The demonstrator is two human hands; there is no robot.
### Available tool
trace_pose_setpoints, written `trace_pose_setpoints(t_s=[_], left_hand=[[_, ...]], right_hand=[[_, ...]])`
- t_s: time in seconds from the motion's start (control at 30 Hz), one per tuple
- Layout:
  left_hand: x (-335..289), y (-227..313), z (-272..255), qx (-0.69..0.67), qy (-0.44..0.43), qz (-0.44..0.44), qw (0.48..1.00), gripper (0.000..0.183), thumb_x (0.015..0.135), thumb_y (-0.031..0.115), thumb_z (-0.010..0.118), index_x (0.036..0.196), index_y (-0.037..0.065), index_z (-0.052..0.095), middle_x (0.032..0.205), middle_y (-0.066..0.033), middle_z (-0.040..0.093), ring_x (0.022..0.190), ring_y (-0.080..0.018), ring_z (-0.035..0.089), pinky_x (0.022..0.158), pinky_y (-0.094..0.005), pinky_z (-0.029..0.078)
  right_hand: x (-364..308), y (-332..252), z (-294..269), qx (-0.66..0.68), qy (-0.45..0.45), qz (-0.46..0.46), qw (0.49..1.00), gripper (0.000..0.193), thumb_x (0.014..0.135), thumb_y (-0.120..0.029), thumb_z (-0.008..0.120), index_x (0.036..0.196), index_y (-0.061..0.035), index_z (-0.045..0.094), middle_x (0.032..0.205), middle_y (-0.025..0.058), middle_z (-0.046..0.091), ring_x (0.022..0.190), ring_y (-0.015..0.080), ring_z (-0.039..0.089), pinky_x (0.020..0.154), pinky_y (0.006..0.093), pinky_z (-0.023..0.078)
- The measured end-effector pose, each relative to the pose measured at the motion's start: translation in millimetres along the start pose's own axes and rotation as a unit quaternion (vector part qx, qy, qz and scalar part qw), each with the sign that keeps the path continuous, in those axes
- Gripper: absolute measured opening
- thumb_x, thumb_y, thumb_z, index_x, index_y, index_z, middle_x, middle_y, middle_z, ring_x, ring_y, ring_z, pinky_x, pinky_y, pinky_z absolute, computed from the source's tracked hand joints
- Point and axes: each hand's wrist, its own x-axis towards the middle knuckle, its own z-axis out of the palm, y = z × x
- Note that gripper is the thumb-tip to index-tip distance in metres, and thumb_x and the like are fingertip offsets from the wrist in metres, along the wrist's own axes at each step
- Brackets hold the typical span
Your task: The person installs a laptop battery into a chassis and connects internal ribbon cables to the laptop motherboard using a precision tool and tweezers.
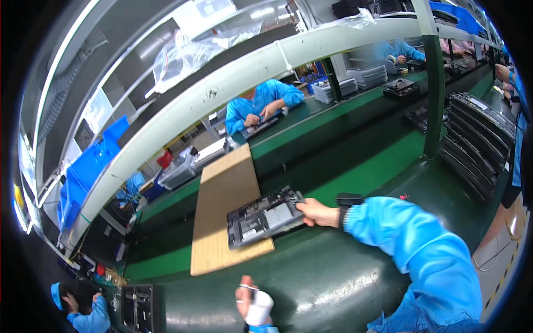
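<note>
At the left, blue bins point(83, 177) are hung on a rack beside a long pale beam point(233, 83) that arches over the line. A tan wooden board point(222, 194) is laid across the green conveyor belt point(344, 177), and the open laptop base point(265, 216) is rested on the board's right part, its inner parts turned upward. The left hand point(252, 302), partly wrapped in white, is held low near the lower edge above the dark green bench point(333, 277); nothing is gripped by it, the fingers loosely curled. The right hand point(317, 212) is closed on the right edge of the laptop base, thumb on top. By judgement, the base is just being set on or lifted off the board; which cannot be told, and any work inside it is not yet shown. Farther right, dark laptop shells point(477, 139) are stacked slantwise, and people in blue coats are seated across the belt.
</note>
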Motion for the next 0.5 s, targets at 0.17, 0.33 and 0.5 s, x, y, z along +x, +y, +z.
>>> trace_pose_setpoints(t_s=[0.17,0.33,0.5], left_hand=[[-16,3,47,0.154,-0.084,-0.093,0.980,0.018,0.084,0.013,0.056,0.094,-0.001,0.061,0.095,-0.0066,0.060,0.084,-0.0128,0.051,0.076,-0.0263,0.041],[-2,-5,32,0.259,-0.120,-0.112,0.952,0.018,0.087,0.015,0.054,0.096,0.000,0.058,0.098,-0.0066,0.056,0.089,-0.0136,0.051,0.079,-0.0259,0.040],[5,-41,6,0.298,-0.161,-0.078,0.938,0.019,0.089,0.017,0.053,0.099,0.001,0.058,0.103,-0.0075,0.054,0.094,-0.0151,0.052,0.082,-0.0264,0.041]], right_hand=[[111,0,24,0.100,0.142,-0.113,0.978,0.033,0.090,-0.026,0.046,0.109,0.0009,0.048,0.091,0.0106,0.058,0.067,0.0199,0.060,0.056,0.0323,0.052],[18,-32,-11,-0.475,0.019,-0.249,0.843,0.022,0.085,-0.022,0.049,0.096,-0.0058,0.059,0.072,0.0179,0.062,0.068,0.0312,0.062,0.058,0.0400,0.049],[-39,-29,-165,-0.806,0.055,-0.268,0.524,0.019,0.069,-0.010,0.055,0.085,0.0016,0.056,0.065,0.0172,0.060,0.061,0.0301,0.063,0.049,0.0406,0.048]])
